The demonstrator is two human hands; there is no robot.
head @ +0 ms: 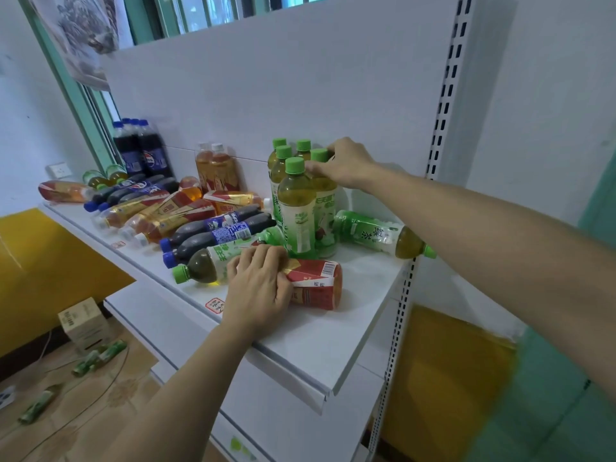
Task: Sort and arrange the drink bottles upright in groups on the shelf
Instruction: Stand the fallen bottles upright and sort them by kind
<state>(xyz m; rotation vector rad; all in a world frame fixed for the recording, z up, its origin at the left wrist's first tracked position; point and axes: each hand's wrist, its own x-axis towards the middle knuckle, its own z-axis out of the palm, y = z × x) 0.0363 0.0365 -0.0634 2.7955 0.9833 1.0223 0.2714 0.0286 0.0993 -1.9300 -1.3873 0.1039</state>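
Bottles are all over the white shelf point(310, 341) and we're mid-sort. Nearest to us, our left hand point(258, 288) has its grip curled round a red-label tea bottle point(316, 285) lying on its side near the front edge, with a green tea bottle point(203, 266) lying just behind it, cap pointing left. A bit further back stands the upright green tea group point(300, 198), packed tight together, and our right hand point(346, 165) is up at the tops, fingers pinching the green cap point(319, 155) of one on the right side. One more green tea point(383, 235) lies on its side just right of that group. Left of all this is a jumble of cola bottles point(216, 231) and amber tea bottles point(160, 215) lying flat. At the back panel two amber teas point(216, 168) stand upright, and furthest off, upright colas point(143, 151). Down on the floor there's a small box point(85, 323).
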